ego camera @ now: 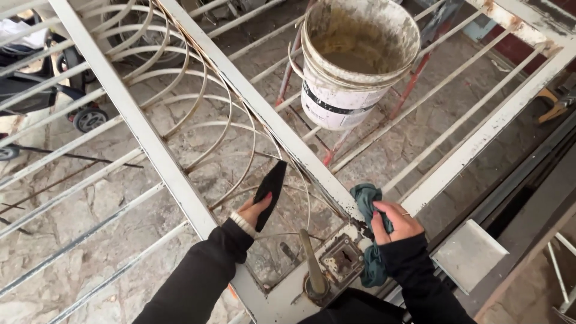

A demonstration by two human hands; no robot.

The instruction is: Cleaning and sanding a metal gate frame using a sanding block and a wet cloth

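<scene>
Left hand holds a black pad. Thumb and fingers pinch its lower end, and the pad points up and away from the wrist. It is a flat, dark piece with a pointed tip. The left arm, in a black sleeve, reaches up from the bottom of the view, and the hand sits over the curved rods of the gate.

Right hand grips a blue-green rag. The fingers are curled around it, and part of the rag hangs down below the wrist. A ring shows on one finger. This arm is also in a black sleeve and bends in from the lower right. The rag is pressed on the gate, right where two white bars meet.

The gate is white metal with chipped paint and lies flat over a stone floor. Near the hands is a lock plate and a handle. A dirty white bucket stands farther up, on a red stand. Its inside is muddy brown. A stroller wheel shows at the far left.
</scene>
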